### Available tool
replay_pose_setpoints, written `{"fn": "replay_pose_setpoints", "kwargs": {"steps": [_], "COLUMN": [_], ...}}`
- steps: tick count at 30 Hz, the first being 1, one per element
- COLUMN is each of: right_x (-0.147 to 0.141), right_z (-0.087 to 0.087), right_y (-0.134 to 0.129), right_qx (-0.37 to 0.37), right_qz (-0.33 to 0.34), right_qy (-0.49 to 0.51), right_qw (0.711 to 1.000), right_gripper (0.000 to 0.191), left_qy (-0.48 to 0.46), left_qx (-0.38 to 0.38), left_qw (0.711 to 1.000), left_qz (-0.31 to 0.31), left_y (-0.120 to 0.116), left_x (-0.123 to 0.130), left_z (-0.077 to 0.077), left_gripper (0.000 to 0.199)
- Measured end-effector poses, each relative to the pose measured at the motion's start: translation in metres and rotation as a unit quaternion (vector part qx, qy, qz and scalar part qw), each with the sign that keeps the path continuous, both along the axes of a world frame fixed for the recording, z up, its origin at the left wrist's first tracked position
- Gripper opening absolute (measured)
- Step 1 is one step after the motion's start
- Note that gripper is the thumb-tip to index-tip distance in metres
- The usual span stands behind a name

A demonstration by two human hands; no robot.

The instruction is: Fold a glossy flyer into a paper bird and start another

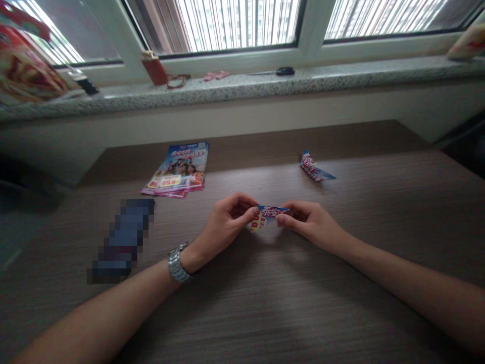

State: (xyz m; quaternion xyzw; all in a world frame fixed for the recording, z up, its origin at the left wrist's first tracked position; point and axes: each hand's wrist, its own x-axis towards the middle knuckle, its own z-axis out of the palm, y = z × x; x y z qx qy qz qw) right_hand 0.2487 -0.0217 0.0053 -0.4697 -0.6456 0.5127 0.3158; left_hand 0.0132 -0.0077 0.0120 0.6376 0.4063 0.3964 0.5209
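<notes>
Between my two hands is a small folded piece of printed paper [269,213], blue, red and yellow, roughly triangular. My left hand [231,216] pinches its left end between thumb and fingers, and a metal watch [179,263] circles that wrist. At the paper's right corner, my right hand [308,222] is closed in a pinch too. Both hands are just above the dark wooden table [257,313]. Farther back on the right lies another folded paper piece [313,168] in similar colours, with a raised pointed end.
A stack of printed flyers [182,169] lies at the back left, with a blurred-out dark phone-like object [123,237] nearer me. On the stone windowsill [235,91] are a red case [154,69], pink pieces [216,75], dark-handled scissors [285,71] and a food bag [26,65].
</notes>
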Motion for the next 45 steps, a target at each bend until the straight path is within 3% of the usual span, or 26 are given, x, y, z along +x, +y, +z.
{"fn": "replay_pose_setpoints", "kwargs": {"steps": [6,45], "right_x": [0.0000,0.0052], "right_z": [0.0007,0.0003], "right_y": [0.0001,0.0029], "right_qx": [0.020,0.024], "right_qz": [-0.027,-0.006], "right_qy": [0.012,0.013], "right_qw": [0.999,1.000], "right_gripper": [0.028,0.038], "left_qy": [-0.016,-0.037], "left_qx": [-0.020,-0.024], "left_qw": [1.000,0.999], "left_qz": [-0.006,-0.003], "left_y": [0.0002,0.0009], "left_x": [-0.0005,-0.0013], "left_z": [-0.0033,-0.0025], "left_gripper": [0.019,0.018]}}
